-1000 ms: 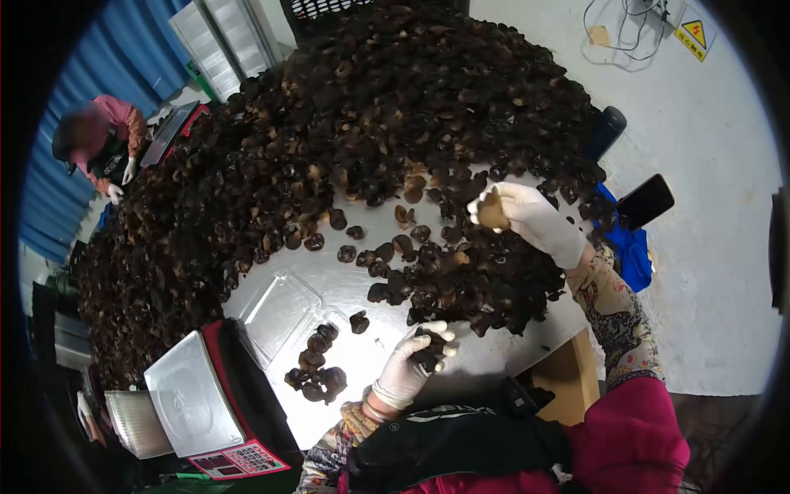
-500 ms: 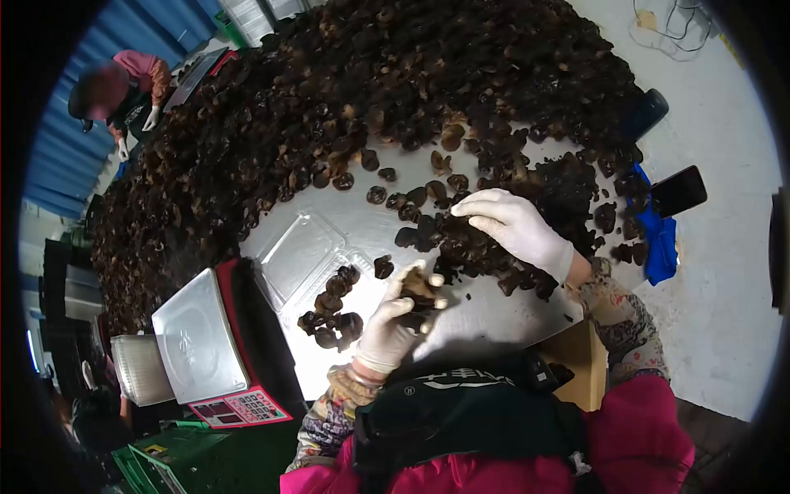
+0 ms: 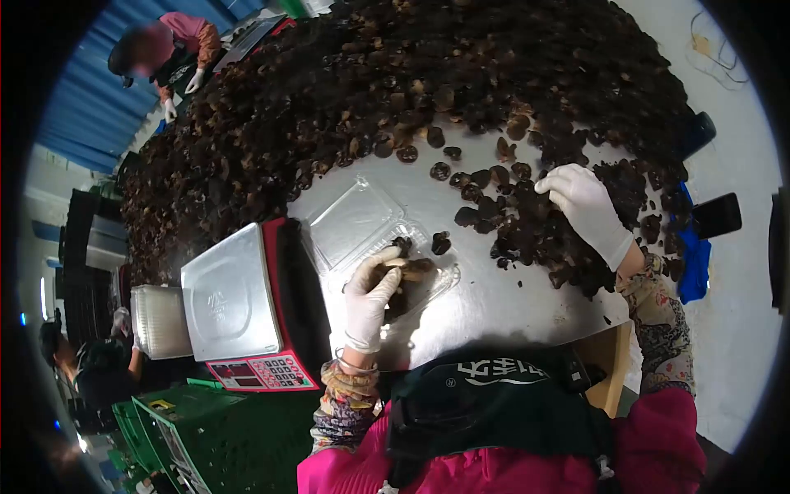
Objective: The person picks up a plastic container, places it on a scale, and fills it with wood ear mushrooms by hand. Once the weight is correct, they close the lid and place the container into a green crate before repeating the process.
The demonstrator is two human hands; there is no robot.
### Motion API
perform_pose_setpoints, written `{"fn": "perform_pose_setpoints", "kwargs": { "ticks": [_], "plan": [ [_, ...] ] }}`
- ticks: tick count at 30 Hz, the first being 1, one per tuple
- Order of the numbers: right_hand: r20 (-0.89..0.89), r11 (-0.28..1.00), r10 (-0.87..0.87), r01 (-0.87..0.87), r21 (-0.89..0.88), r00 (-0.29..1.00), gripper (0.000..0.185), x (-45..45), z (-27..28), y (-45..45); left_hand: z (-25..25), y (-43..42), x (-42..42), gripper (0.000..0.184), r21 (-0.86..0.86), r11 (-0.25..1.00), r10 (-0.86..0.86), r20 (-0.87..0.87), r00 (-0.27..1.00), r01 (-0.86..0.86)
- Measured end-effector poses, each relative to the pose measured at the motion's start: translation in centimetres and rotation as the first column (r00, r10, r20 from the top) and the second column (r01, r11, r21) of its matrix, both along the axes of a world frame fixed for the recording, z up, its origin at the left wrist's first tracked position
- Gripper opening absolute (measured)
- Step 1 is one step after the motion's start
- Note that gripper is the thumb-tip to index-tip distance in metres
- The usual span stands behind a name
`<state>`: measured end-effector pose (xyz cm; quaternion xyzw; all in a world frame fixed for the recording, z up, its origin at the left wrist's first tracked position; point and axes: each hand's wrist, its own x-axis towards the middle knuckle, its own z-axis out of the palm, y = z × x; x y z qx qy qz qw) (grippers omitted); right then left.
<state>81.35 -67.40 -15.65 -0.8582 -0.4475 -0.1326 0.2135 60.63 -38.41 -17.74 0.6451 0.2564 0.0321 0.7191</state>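
My left hand (image 3: 368,300) wears a white glove and is closed around brown wood ear mushrooms (image 3: 415,269), over the tray half of a clear plastic clamshell box (image 3: 448,280). The mushrooms and hand hide most of what lies in that tray. The box's lid (image 3: 355,222) is folded back on the metal table. Over a small heap of dark mushrooms (image 3: 527,226) is my right hand (image 3: 586,210), also gloved, its fingers extended and slightly bent. Whether its fingertips touch the heap I cannot tell. A single mushroom (image 3: 441,243) lies between box and heap.
A huge mushroom pile (image 3: 461,74) covers the table's far side. Left of the box are a weighing scale (image 3: 230,296), stacked clear trays (image 3: 158,321) and a green crate (image 3: 214,428). A phone (image 3: 717,216) lies at right by blue cloth (image 3: 695,263). Two co-workers are at left.
My left hand has moved up and left relative to the table, bringing its mushrooms over the box's tray. My right hand stays over the small heap. The whole view has shifted.
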Motion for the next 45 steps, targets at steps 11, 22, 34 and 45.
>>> {"fn": "perform_pose_setpoints", "kwargs": {
  "ticks": [11, 22, 34, 45],
  "plan": [
    [-0.774, 0.592, 0.627, 0.594, 0.545, 0.086, 0.030, -2.4, 1.3, -2.8, -1.2, -9.9, 5.0, 0.058, 0.879, 0.449, -0.401, 0.041, 0.915, 0.157],
    [-0.932, 0.940, 0.005, 0.315, 0.128, 0.363, 0.024, -4.4, 2.0, -0.3, -2.8, -8.7, 4.9, 0.021, 0.975, 0.219, -0.265, 0.024, 0.964, 0.036],
    [-0.617, 0.997, -0.066, 0.078, -0.007, 0.784, 0.009, -4.3, 2.8, -4.2, -3.6, -5.7, 7.9, 0.033, 0.997, -0.013, -0.112, -0.082, 0.990, 0.081],
    [-0.254, 0.922, -0.219, 0.115, -0.371, 0.942, 0.019, -6.5, -2.2, 4.1, 2.0, -0.9, 1.7, 0.033, 0.997, -0.079, 0.075, 0.011, 0.997, -0.005]
  ]
}}
